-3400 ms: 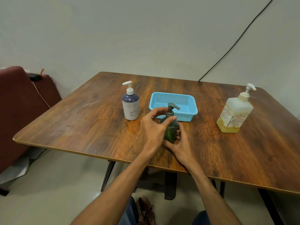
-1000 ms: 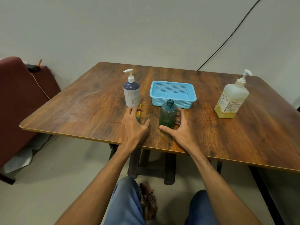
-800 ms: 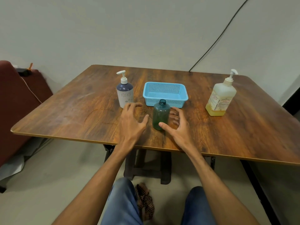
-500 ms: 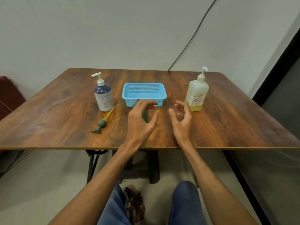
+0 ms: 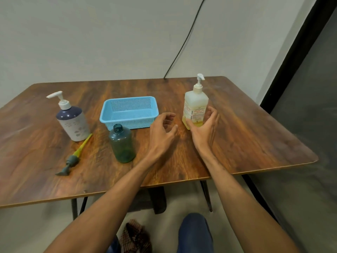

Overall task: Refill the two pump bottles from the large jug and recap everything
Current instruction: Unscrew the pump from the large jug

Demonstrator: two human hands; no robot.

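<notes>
Against the right hand stands the jug, upright, with its white dispenser head on. The thumb lies across the jug's lower front and the fingers curl round its right side, so the hand wraps the base. Yellow liquid fills only the bottom band of the jug, level with that thumb; above it the body is pale and cloudy.

Left of this hand, near it and not touching, the left hand hovers over the table with fingers loosely curled and apart, holding nothing. Left of the left hand, near its wrist, the green bottle stands upright with its neck open. Its tinted wall is too dark to tell what it holds.

Just left of that hand's fingertips sits the blue basket. Farther left the loose pump lies on its side, with a yellow tube. Beyond it stands the white bottle, navy at the shoulder, with its white head on.
</notes>
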